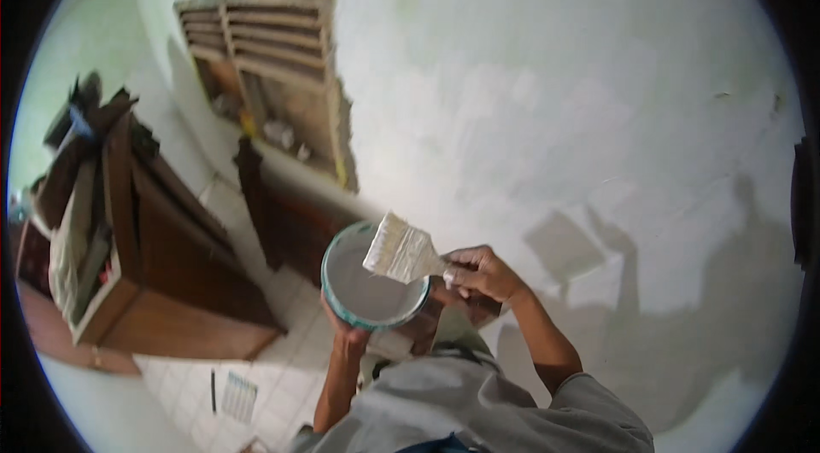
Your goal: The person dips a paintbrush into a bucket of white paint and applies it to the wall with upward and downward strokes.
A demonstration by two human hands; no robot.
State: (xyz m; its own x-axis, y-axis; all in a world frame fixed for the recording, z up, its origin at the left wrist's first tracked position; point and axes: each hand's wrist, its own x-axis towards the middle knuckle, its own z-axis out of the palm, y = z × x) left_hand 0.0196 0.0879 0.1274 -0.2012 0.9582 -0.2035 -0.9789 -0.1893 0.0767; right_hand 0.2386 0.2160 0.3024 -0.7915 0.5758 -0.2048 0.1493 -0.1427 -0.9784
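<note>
A wide paintbrush (403, 250), its bristles coated in whitish paint, is gripped by the handle in my right hand (483, 272). The bristles point left and hang over the rim of a bucket (331, 303) with a teal edge and pale paint inside. My left hand (343, 321) holds this bucket from its near left side, with most of the fingers hidden behind and below it. To the right of the brush stands the wall (530, 137), patchy pale green and white, bearing shadows of the bucket, the brush and me.
A wooden window frame (282, 69) with slats is set in the wall. Brown wooden furniture (188, 316) stands at the left, piled with cloth and other items. A paper sheet (239, 396) and a thin dark strip (213, 391) lie on the tiled floor (286, 359).
</note>
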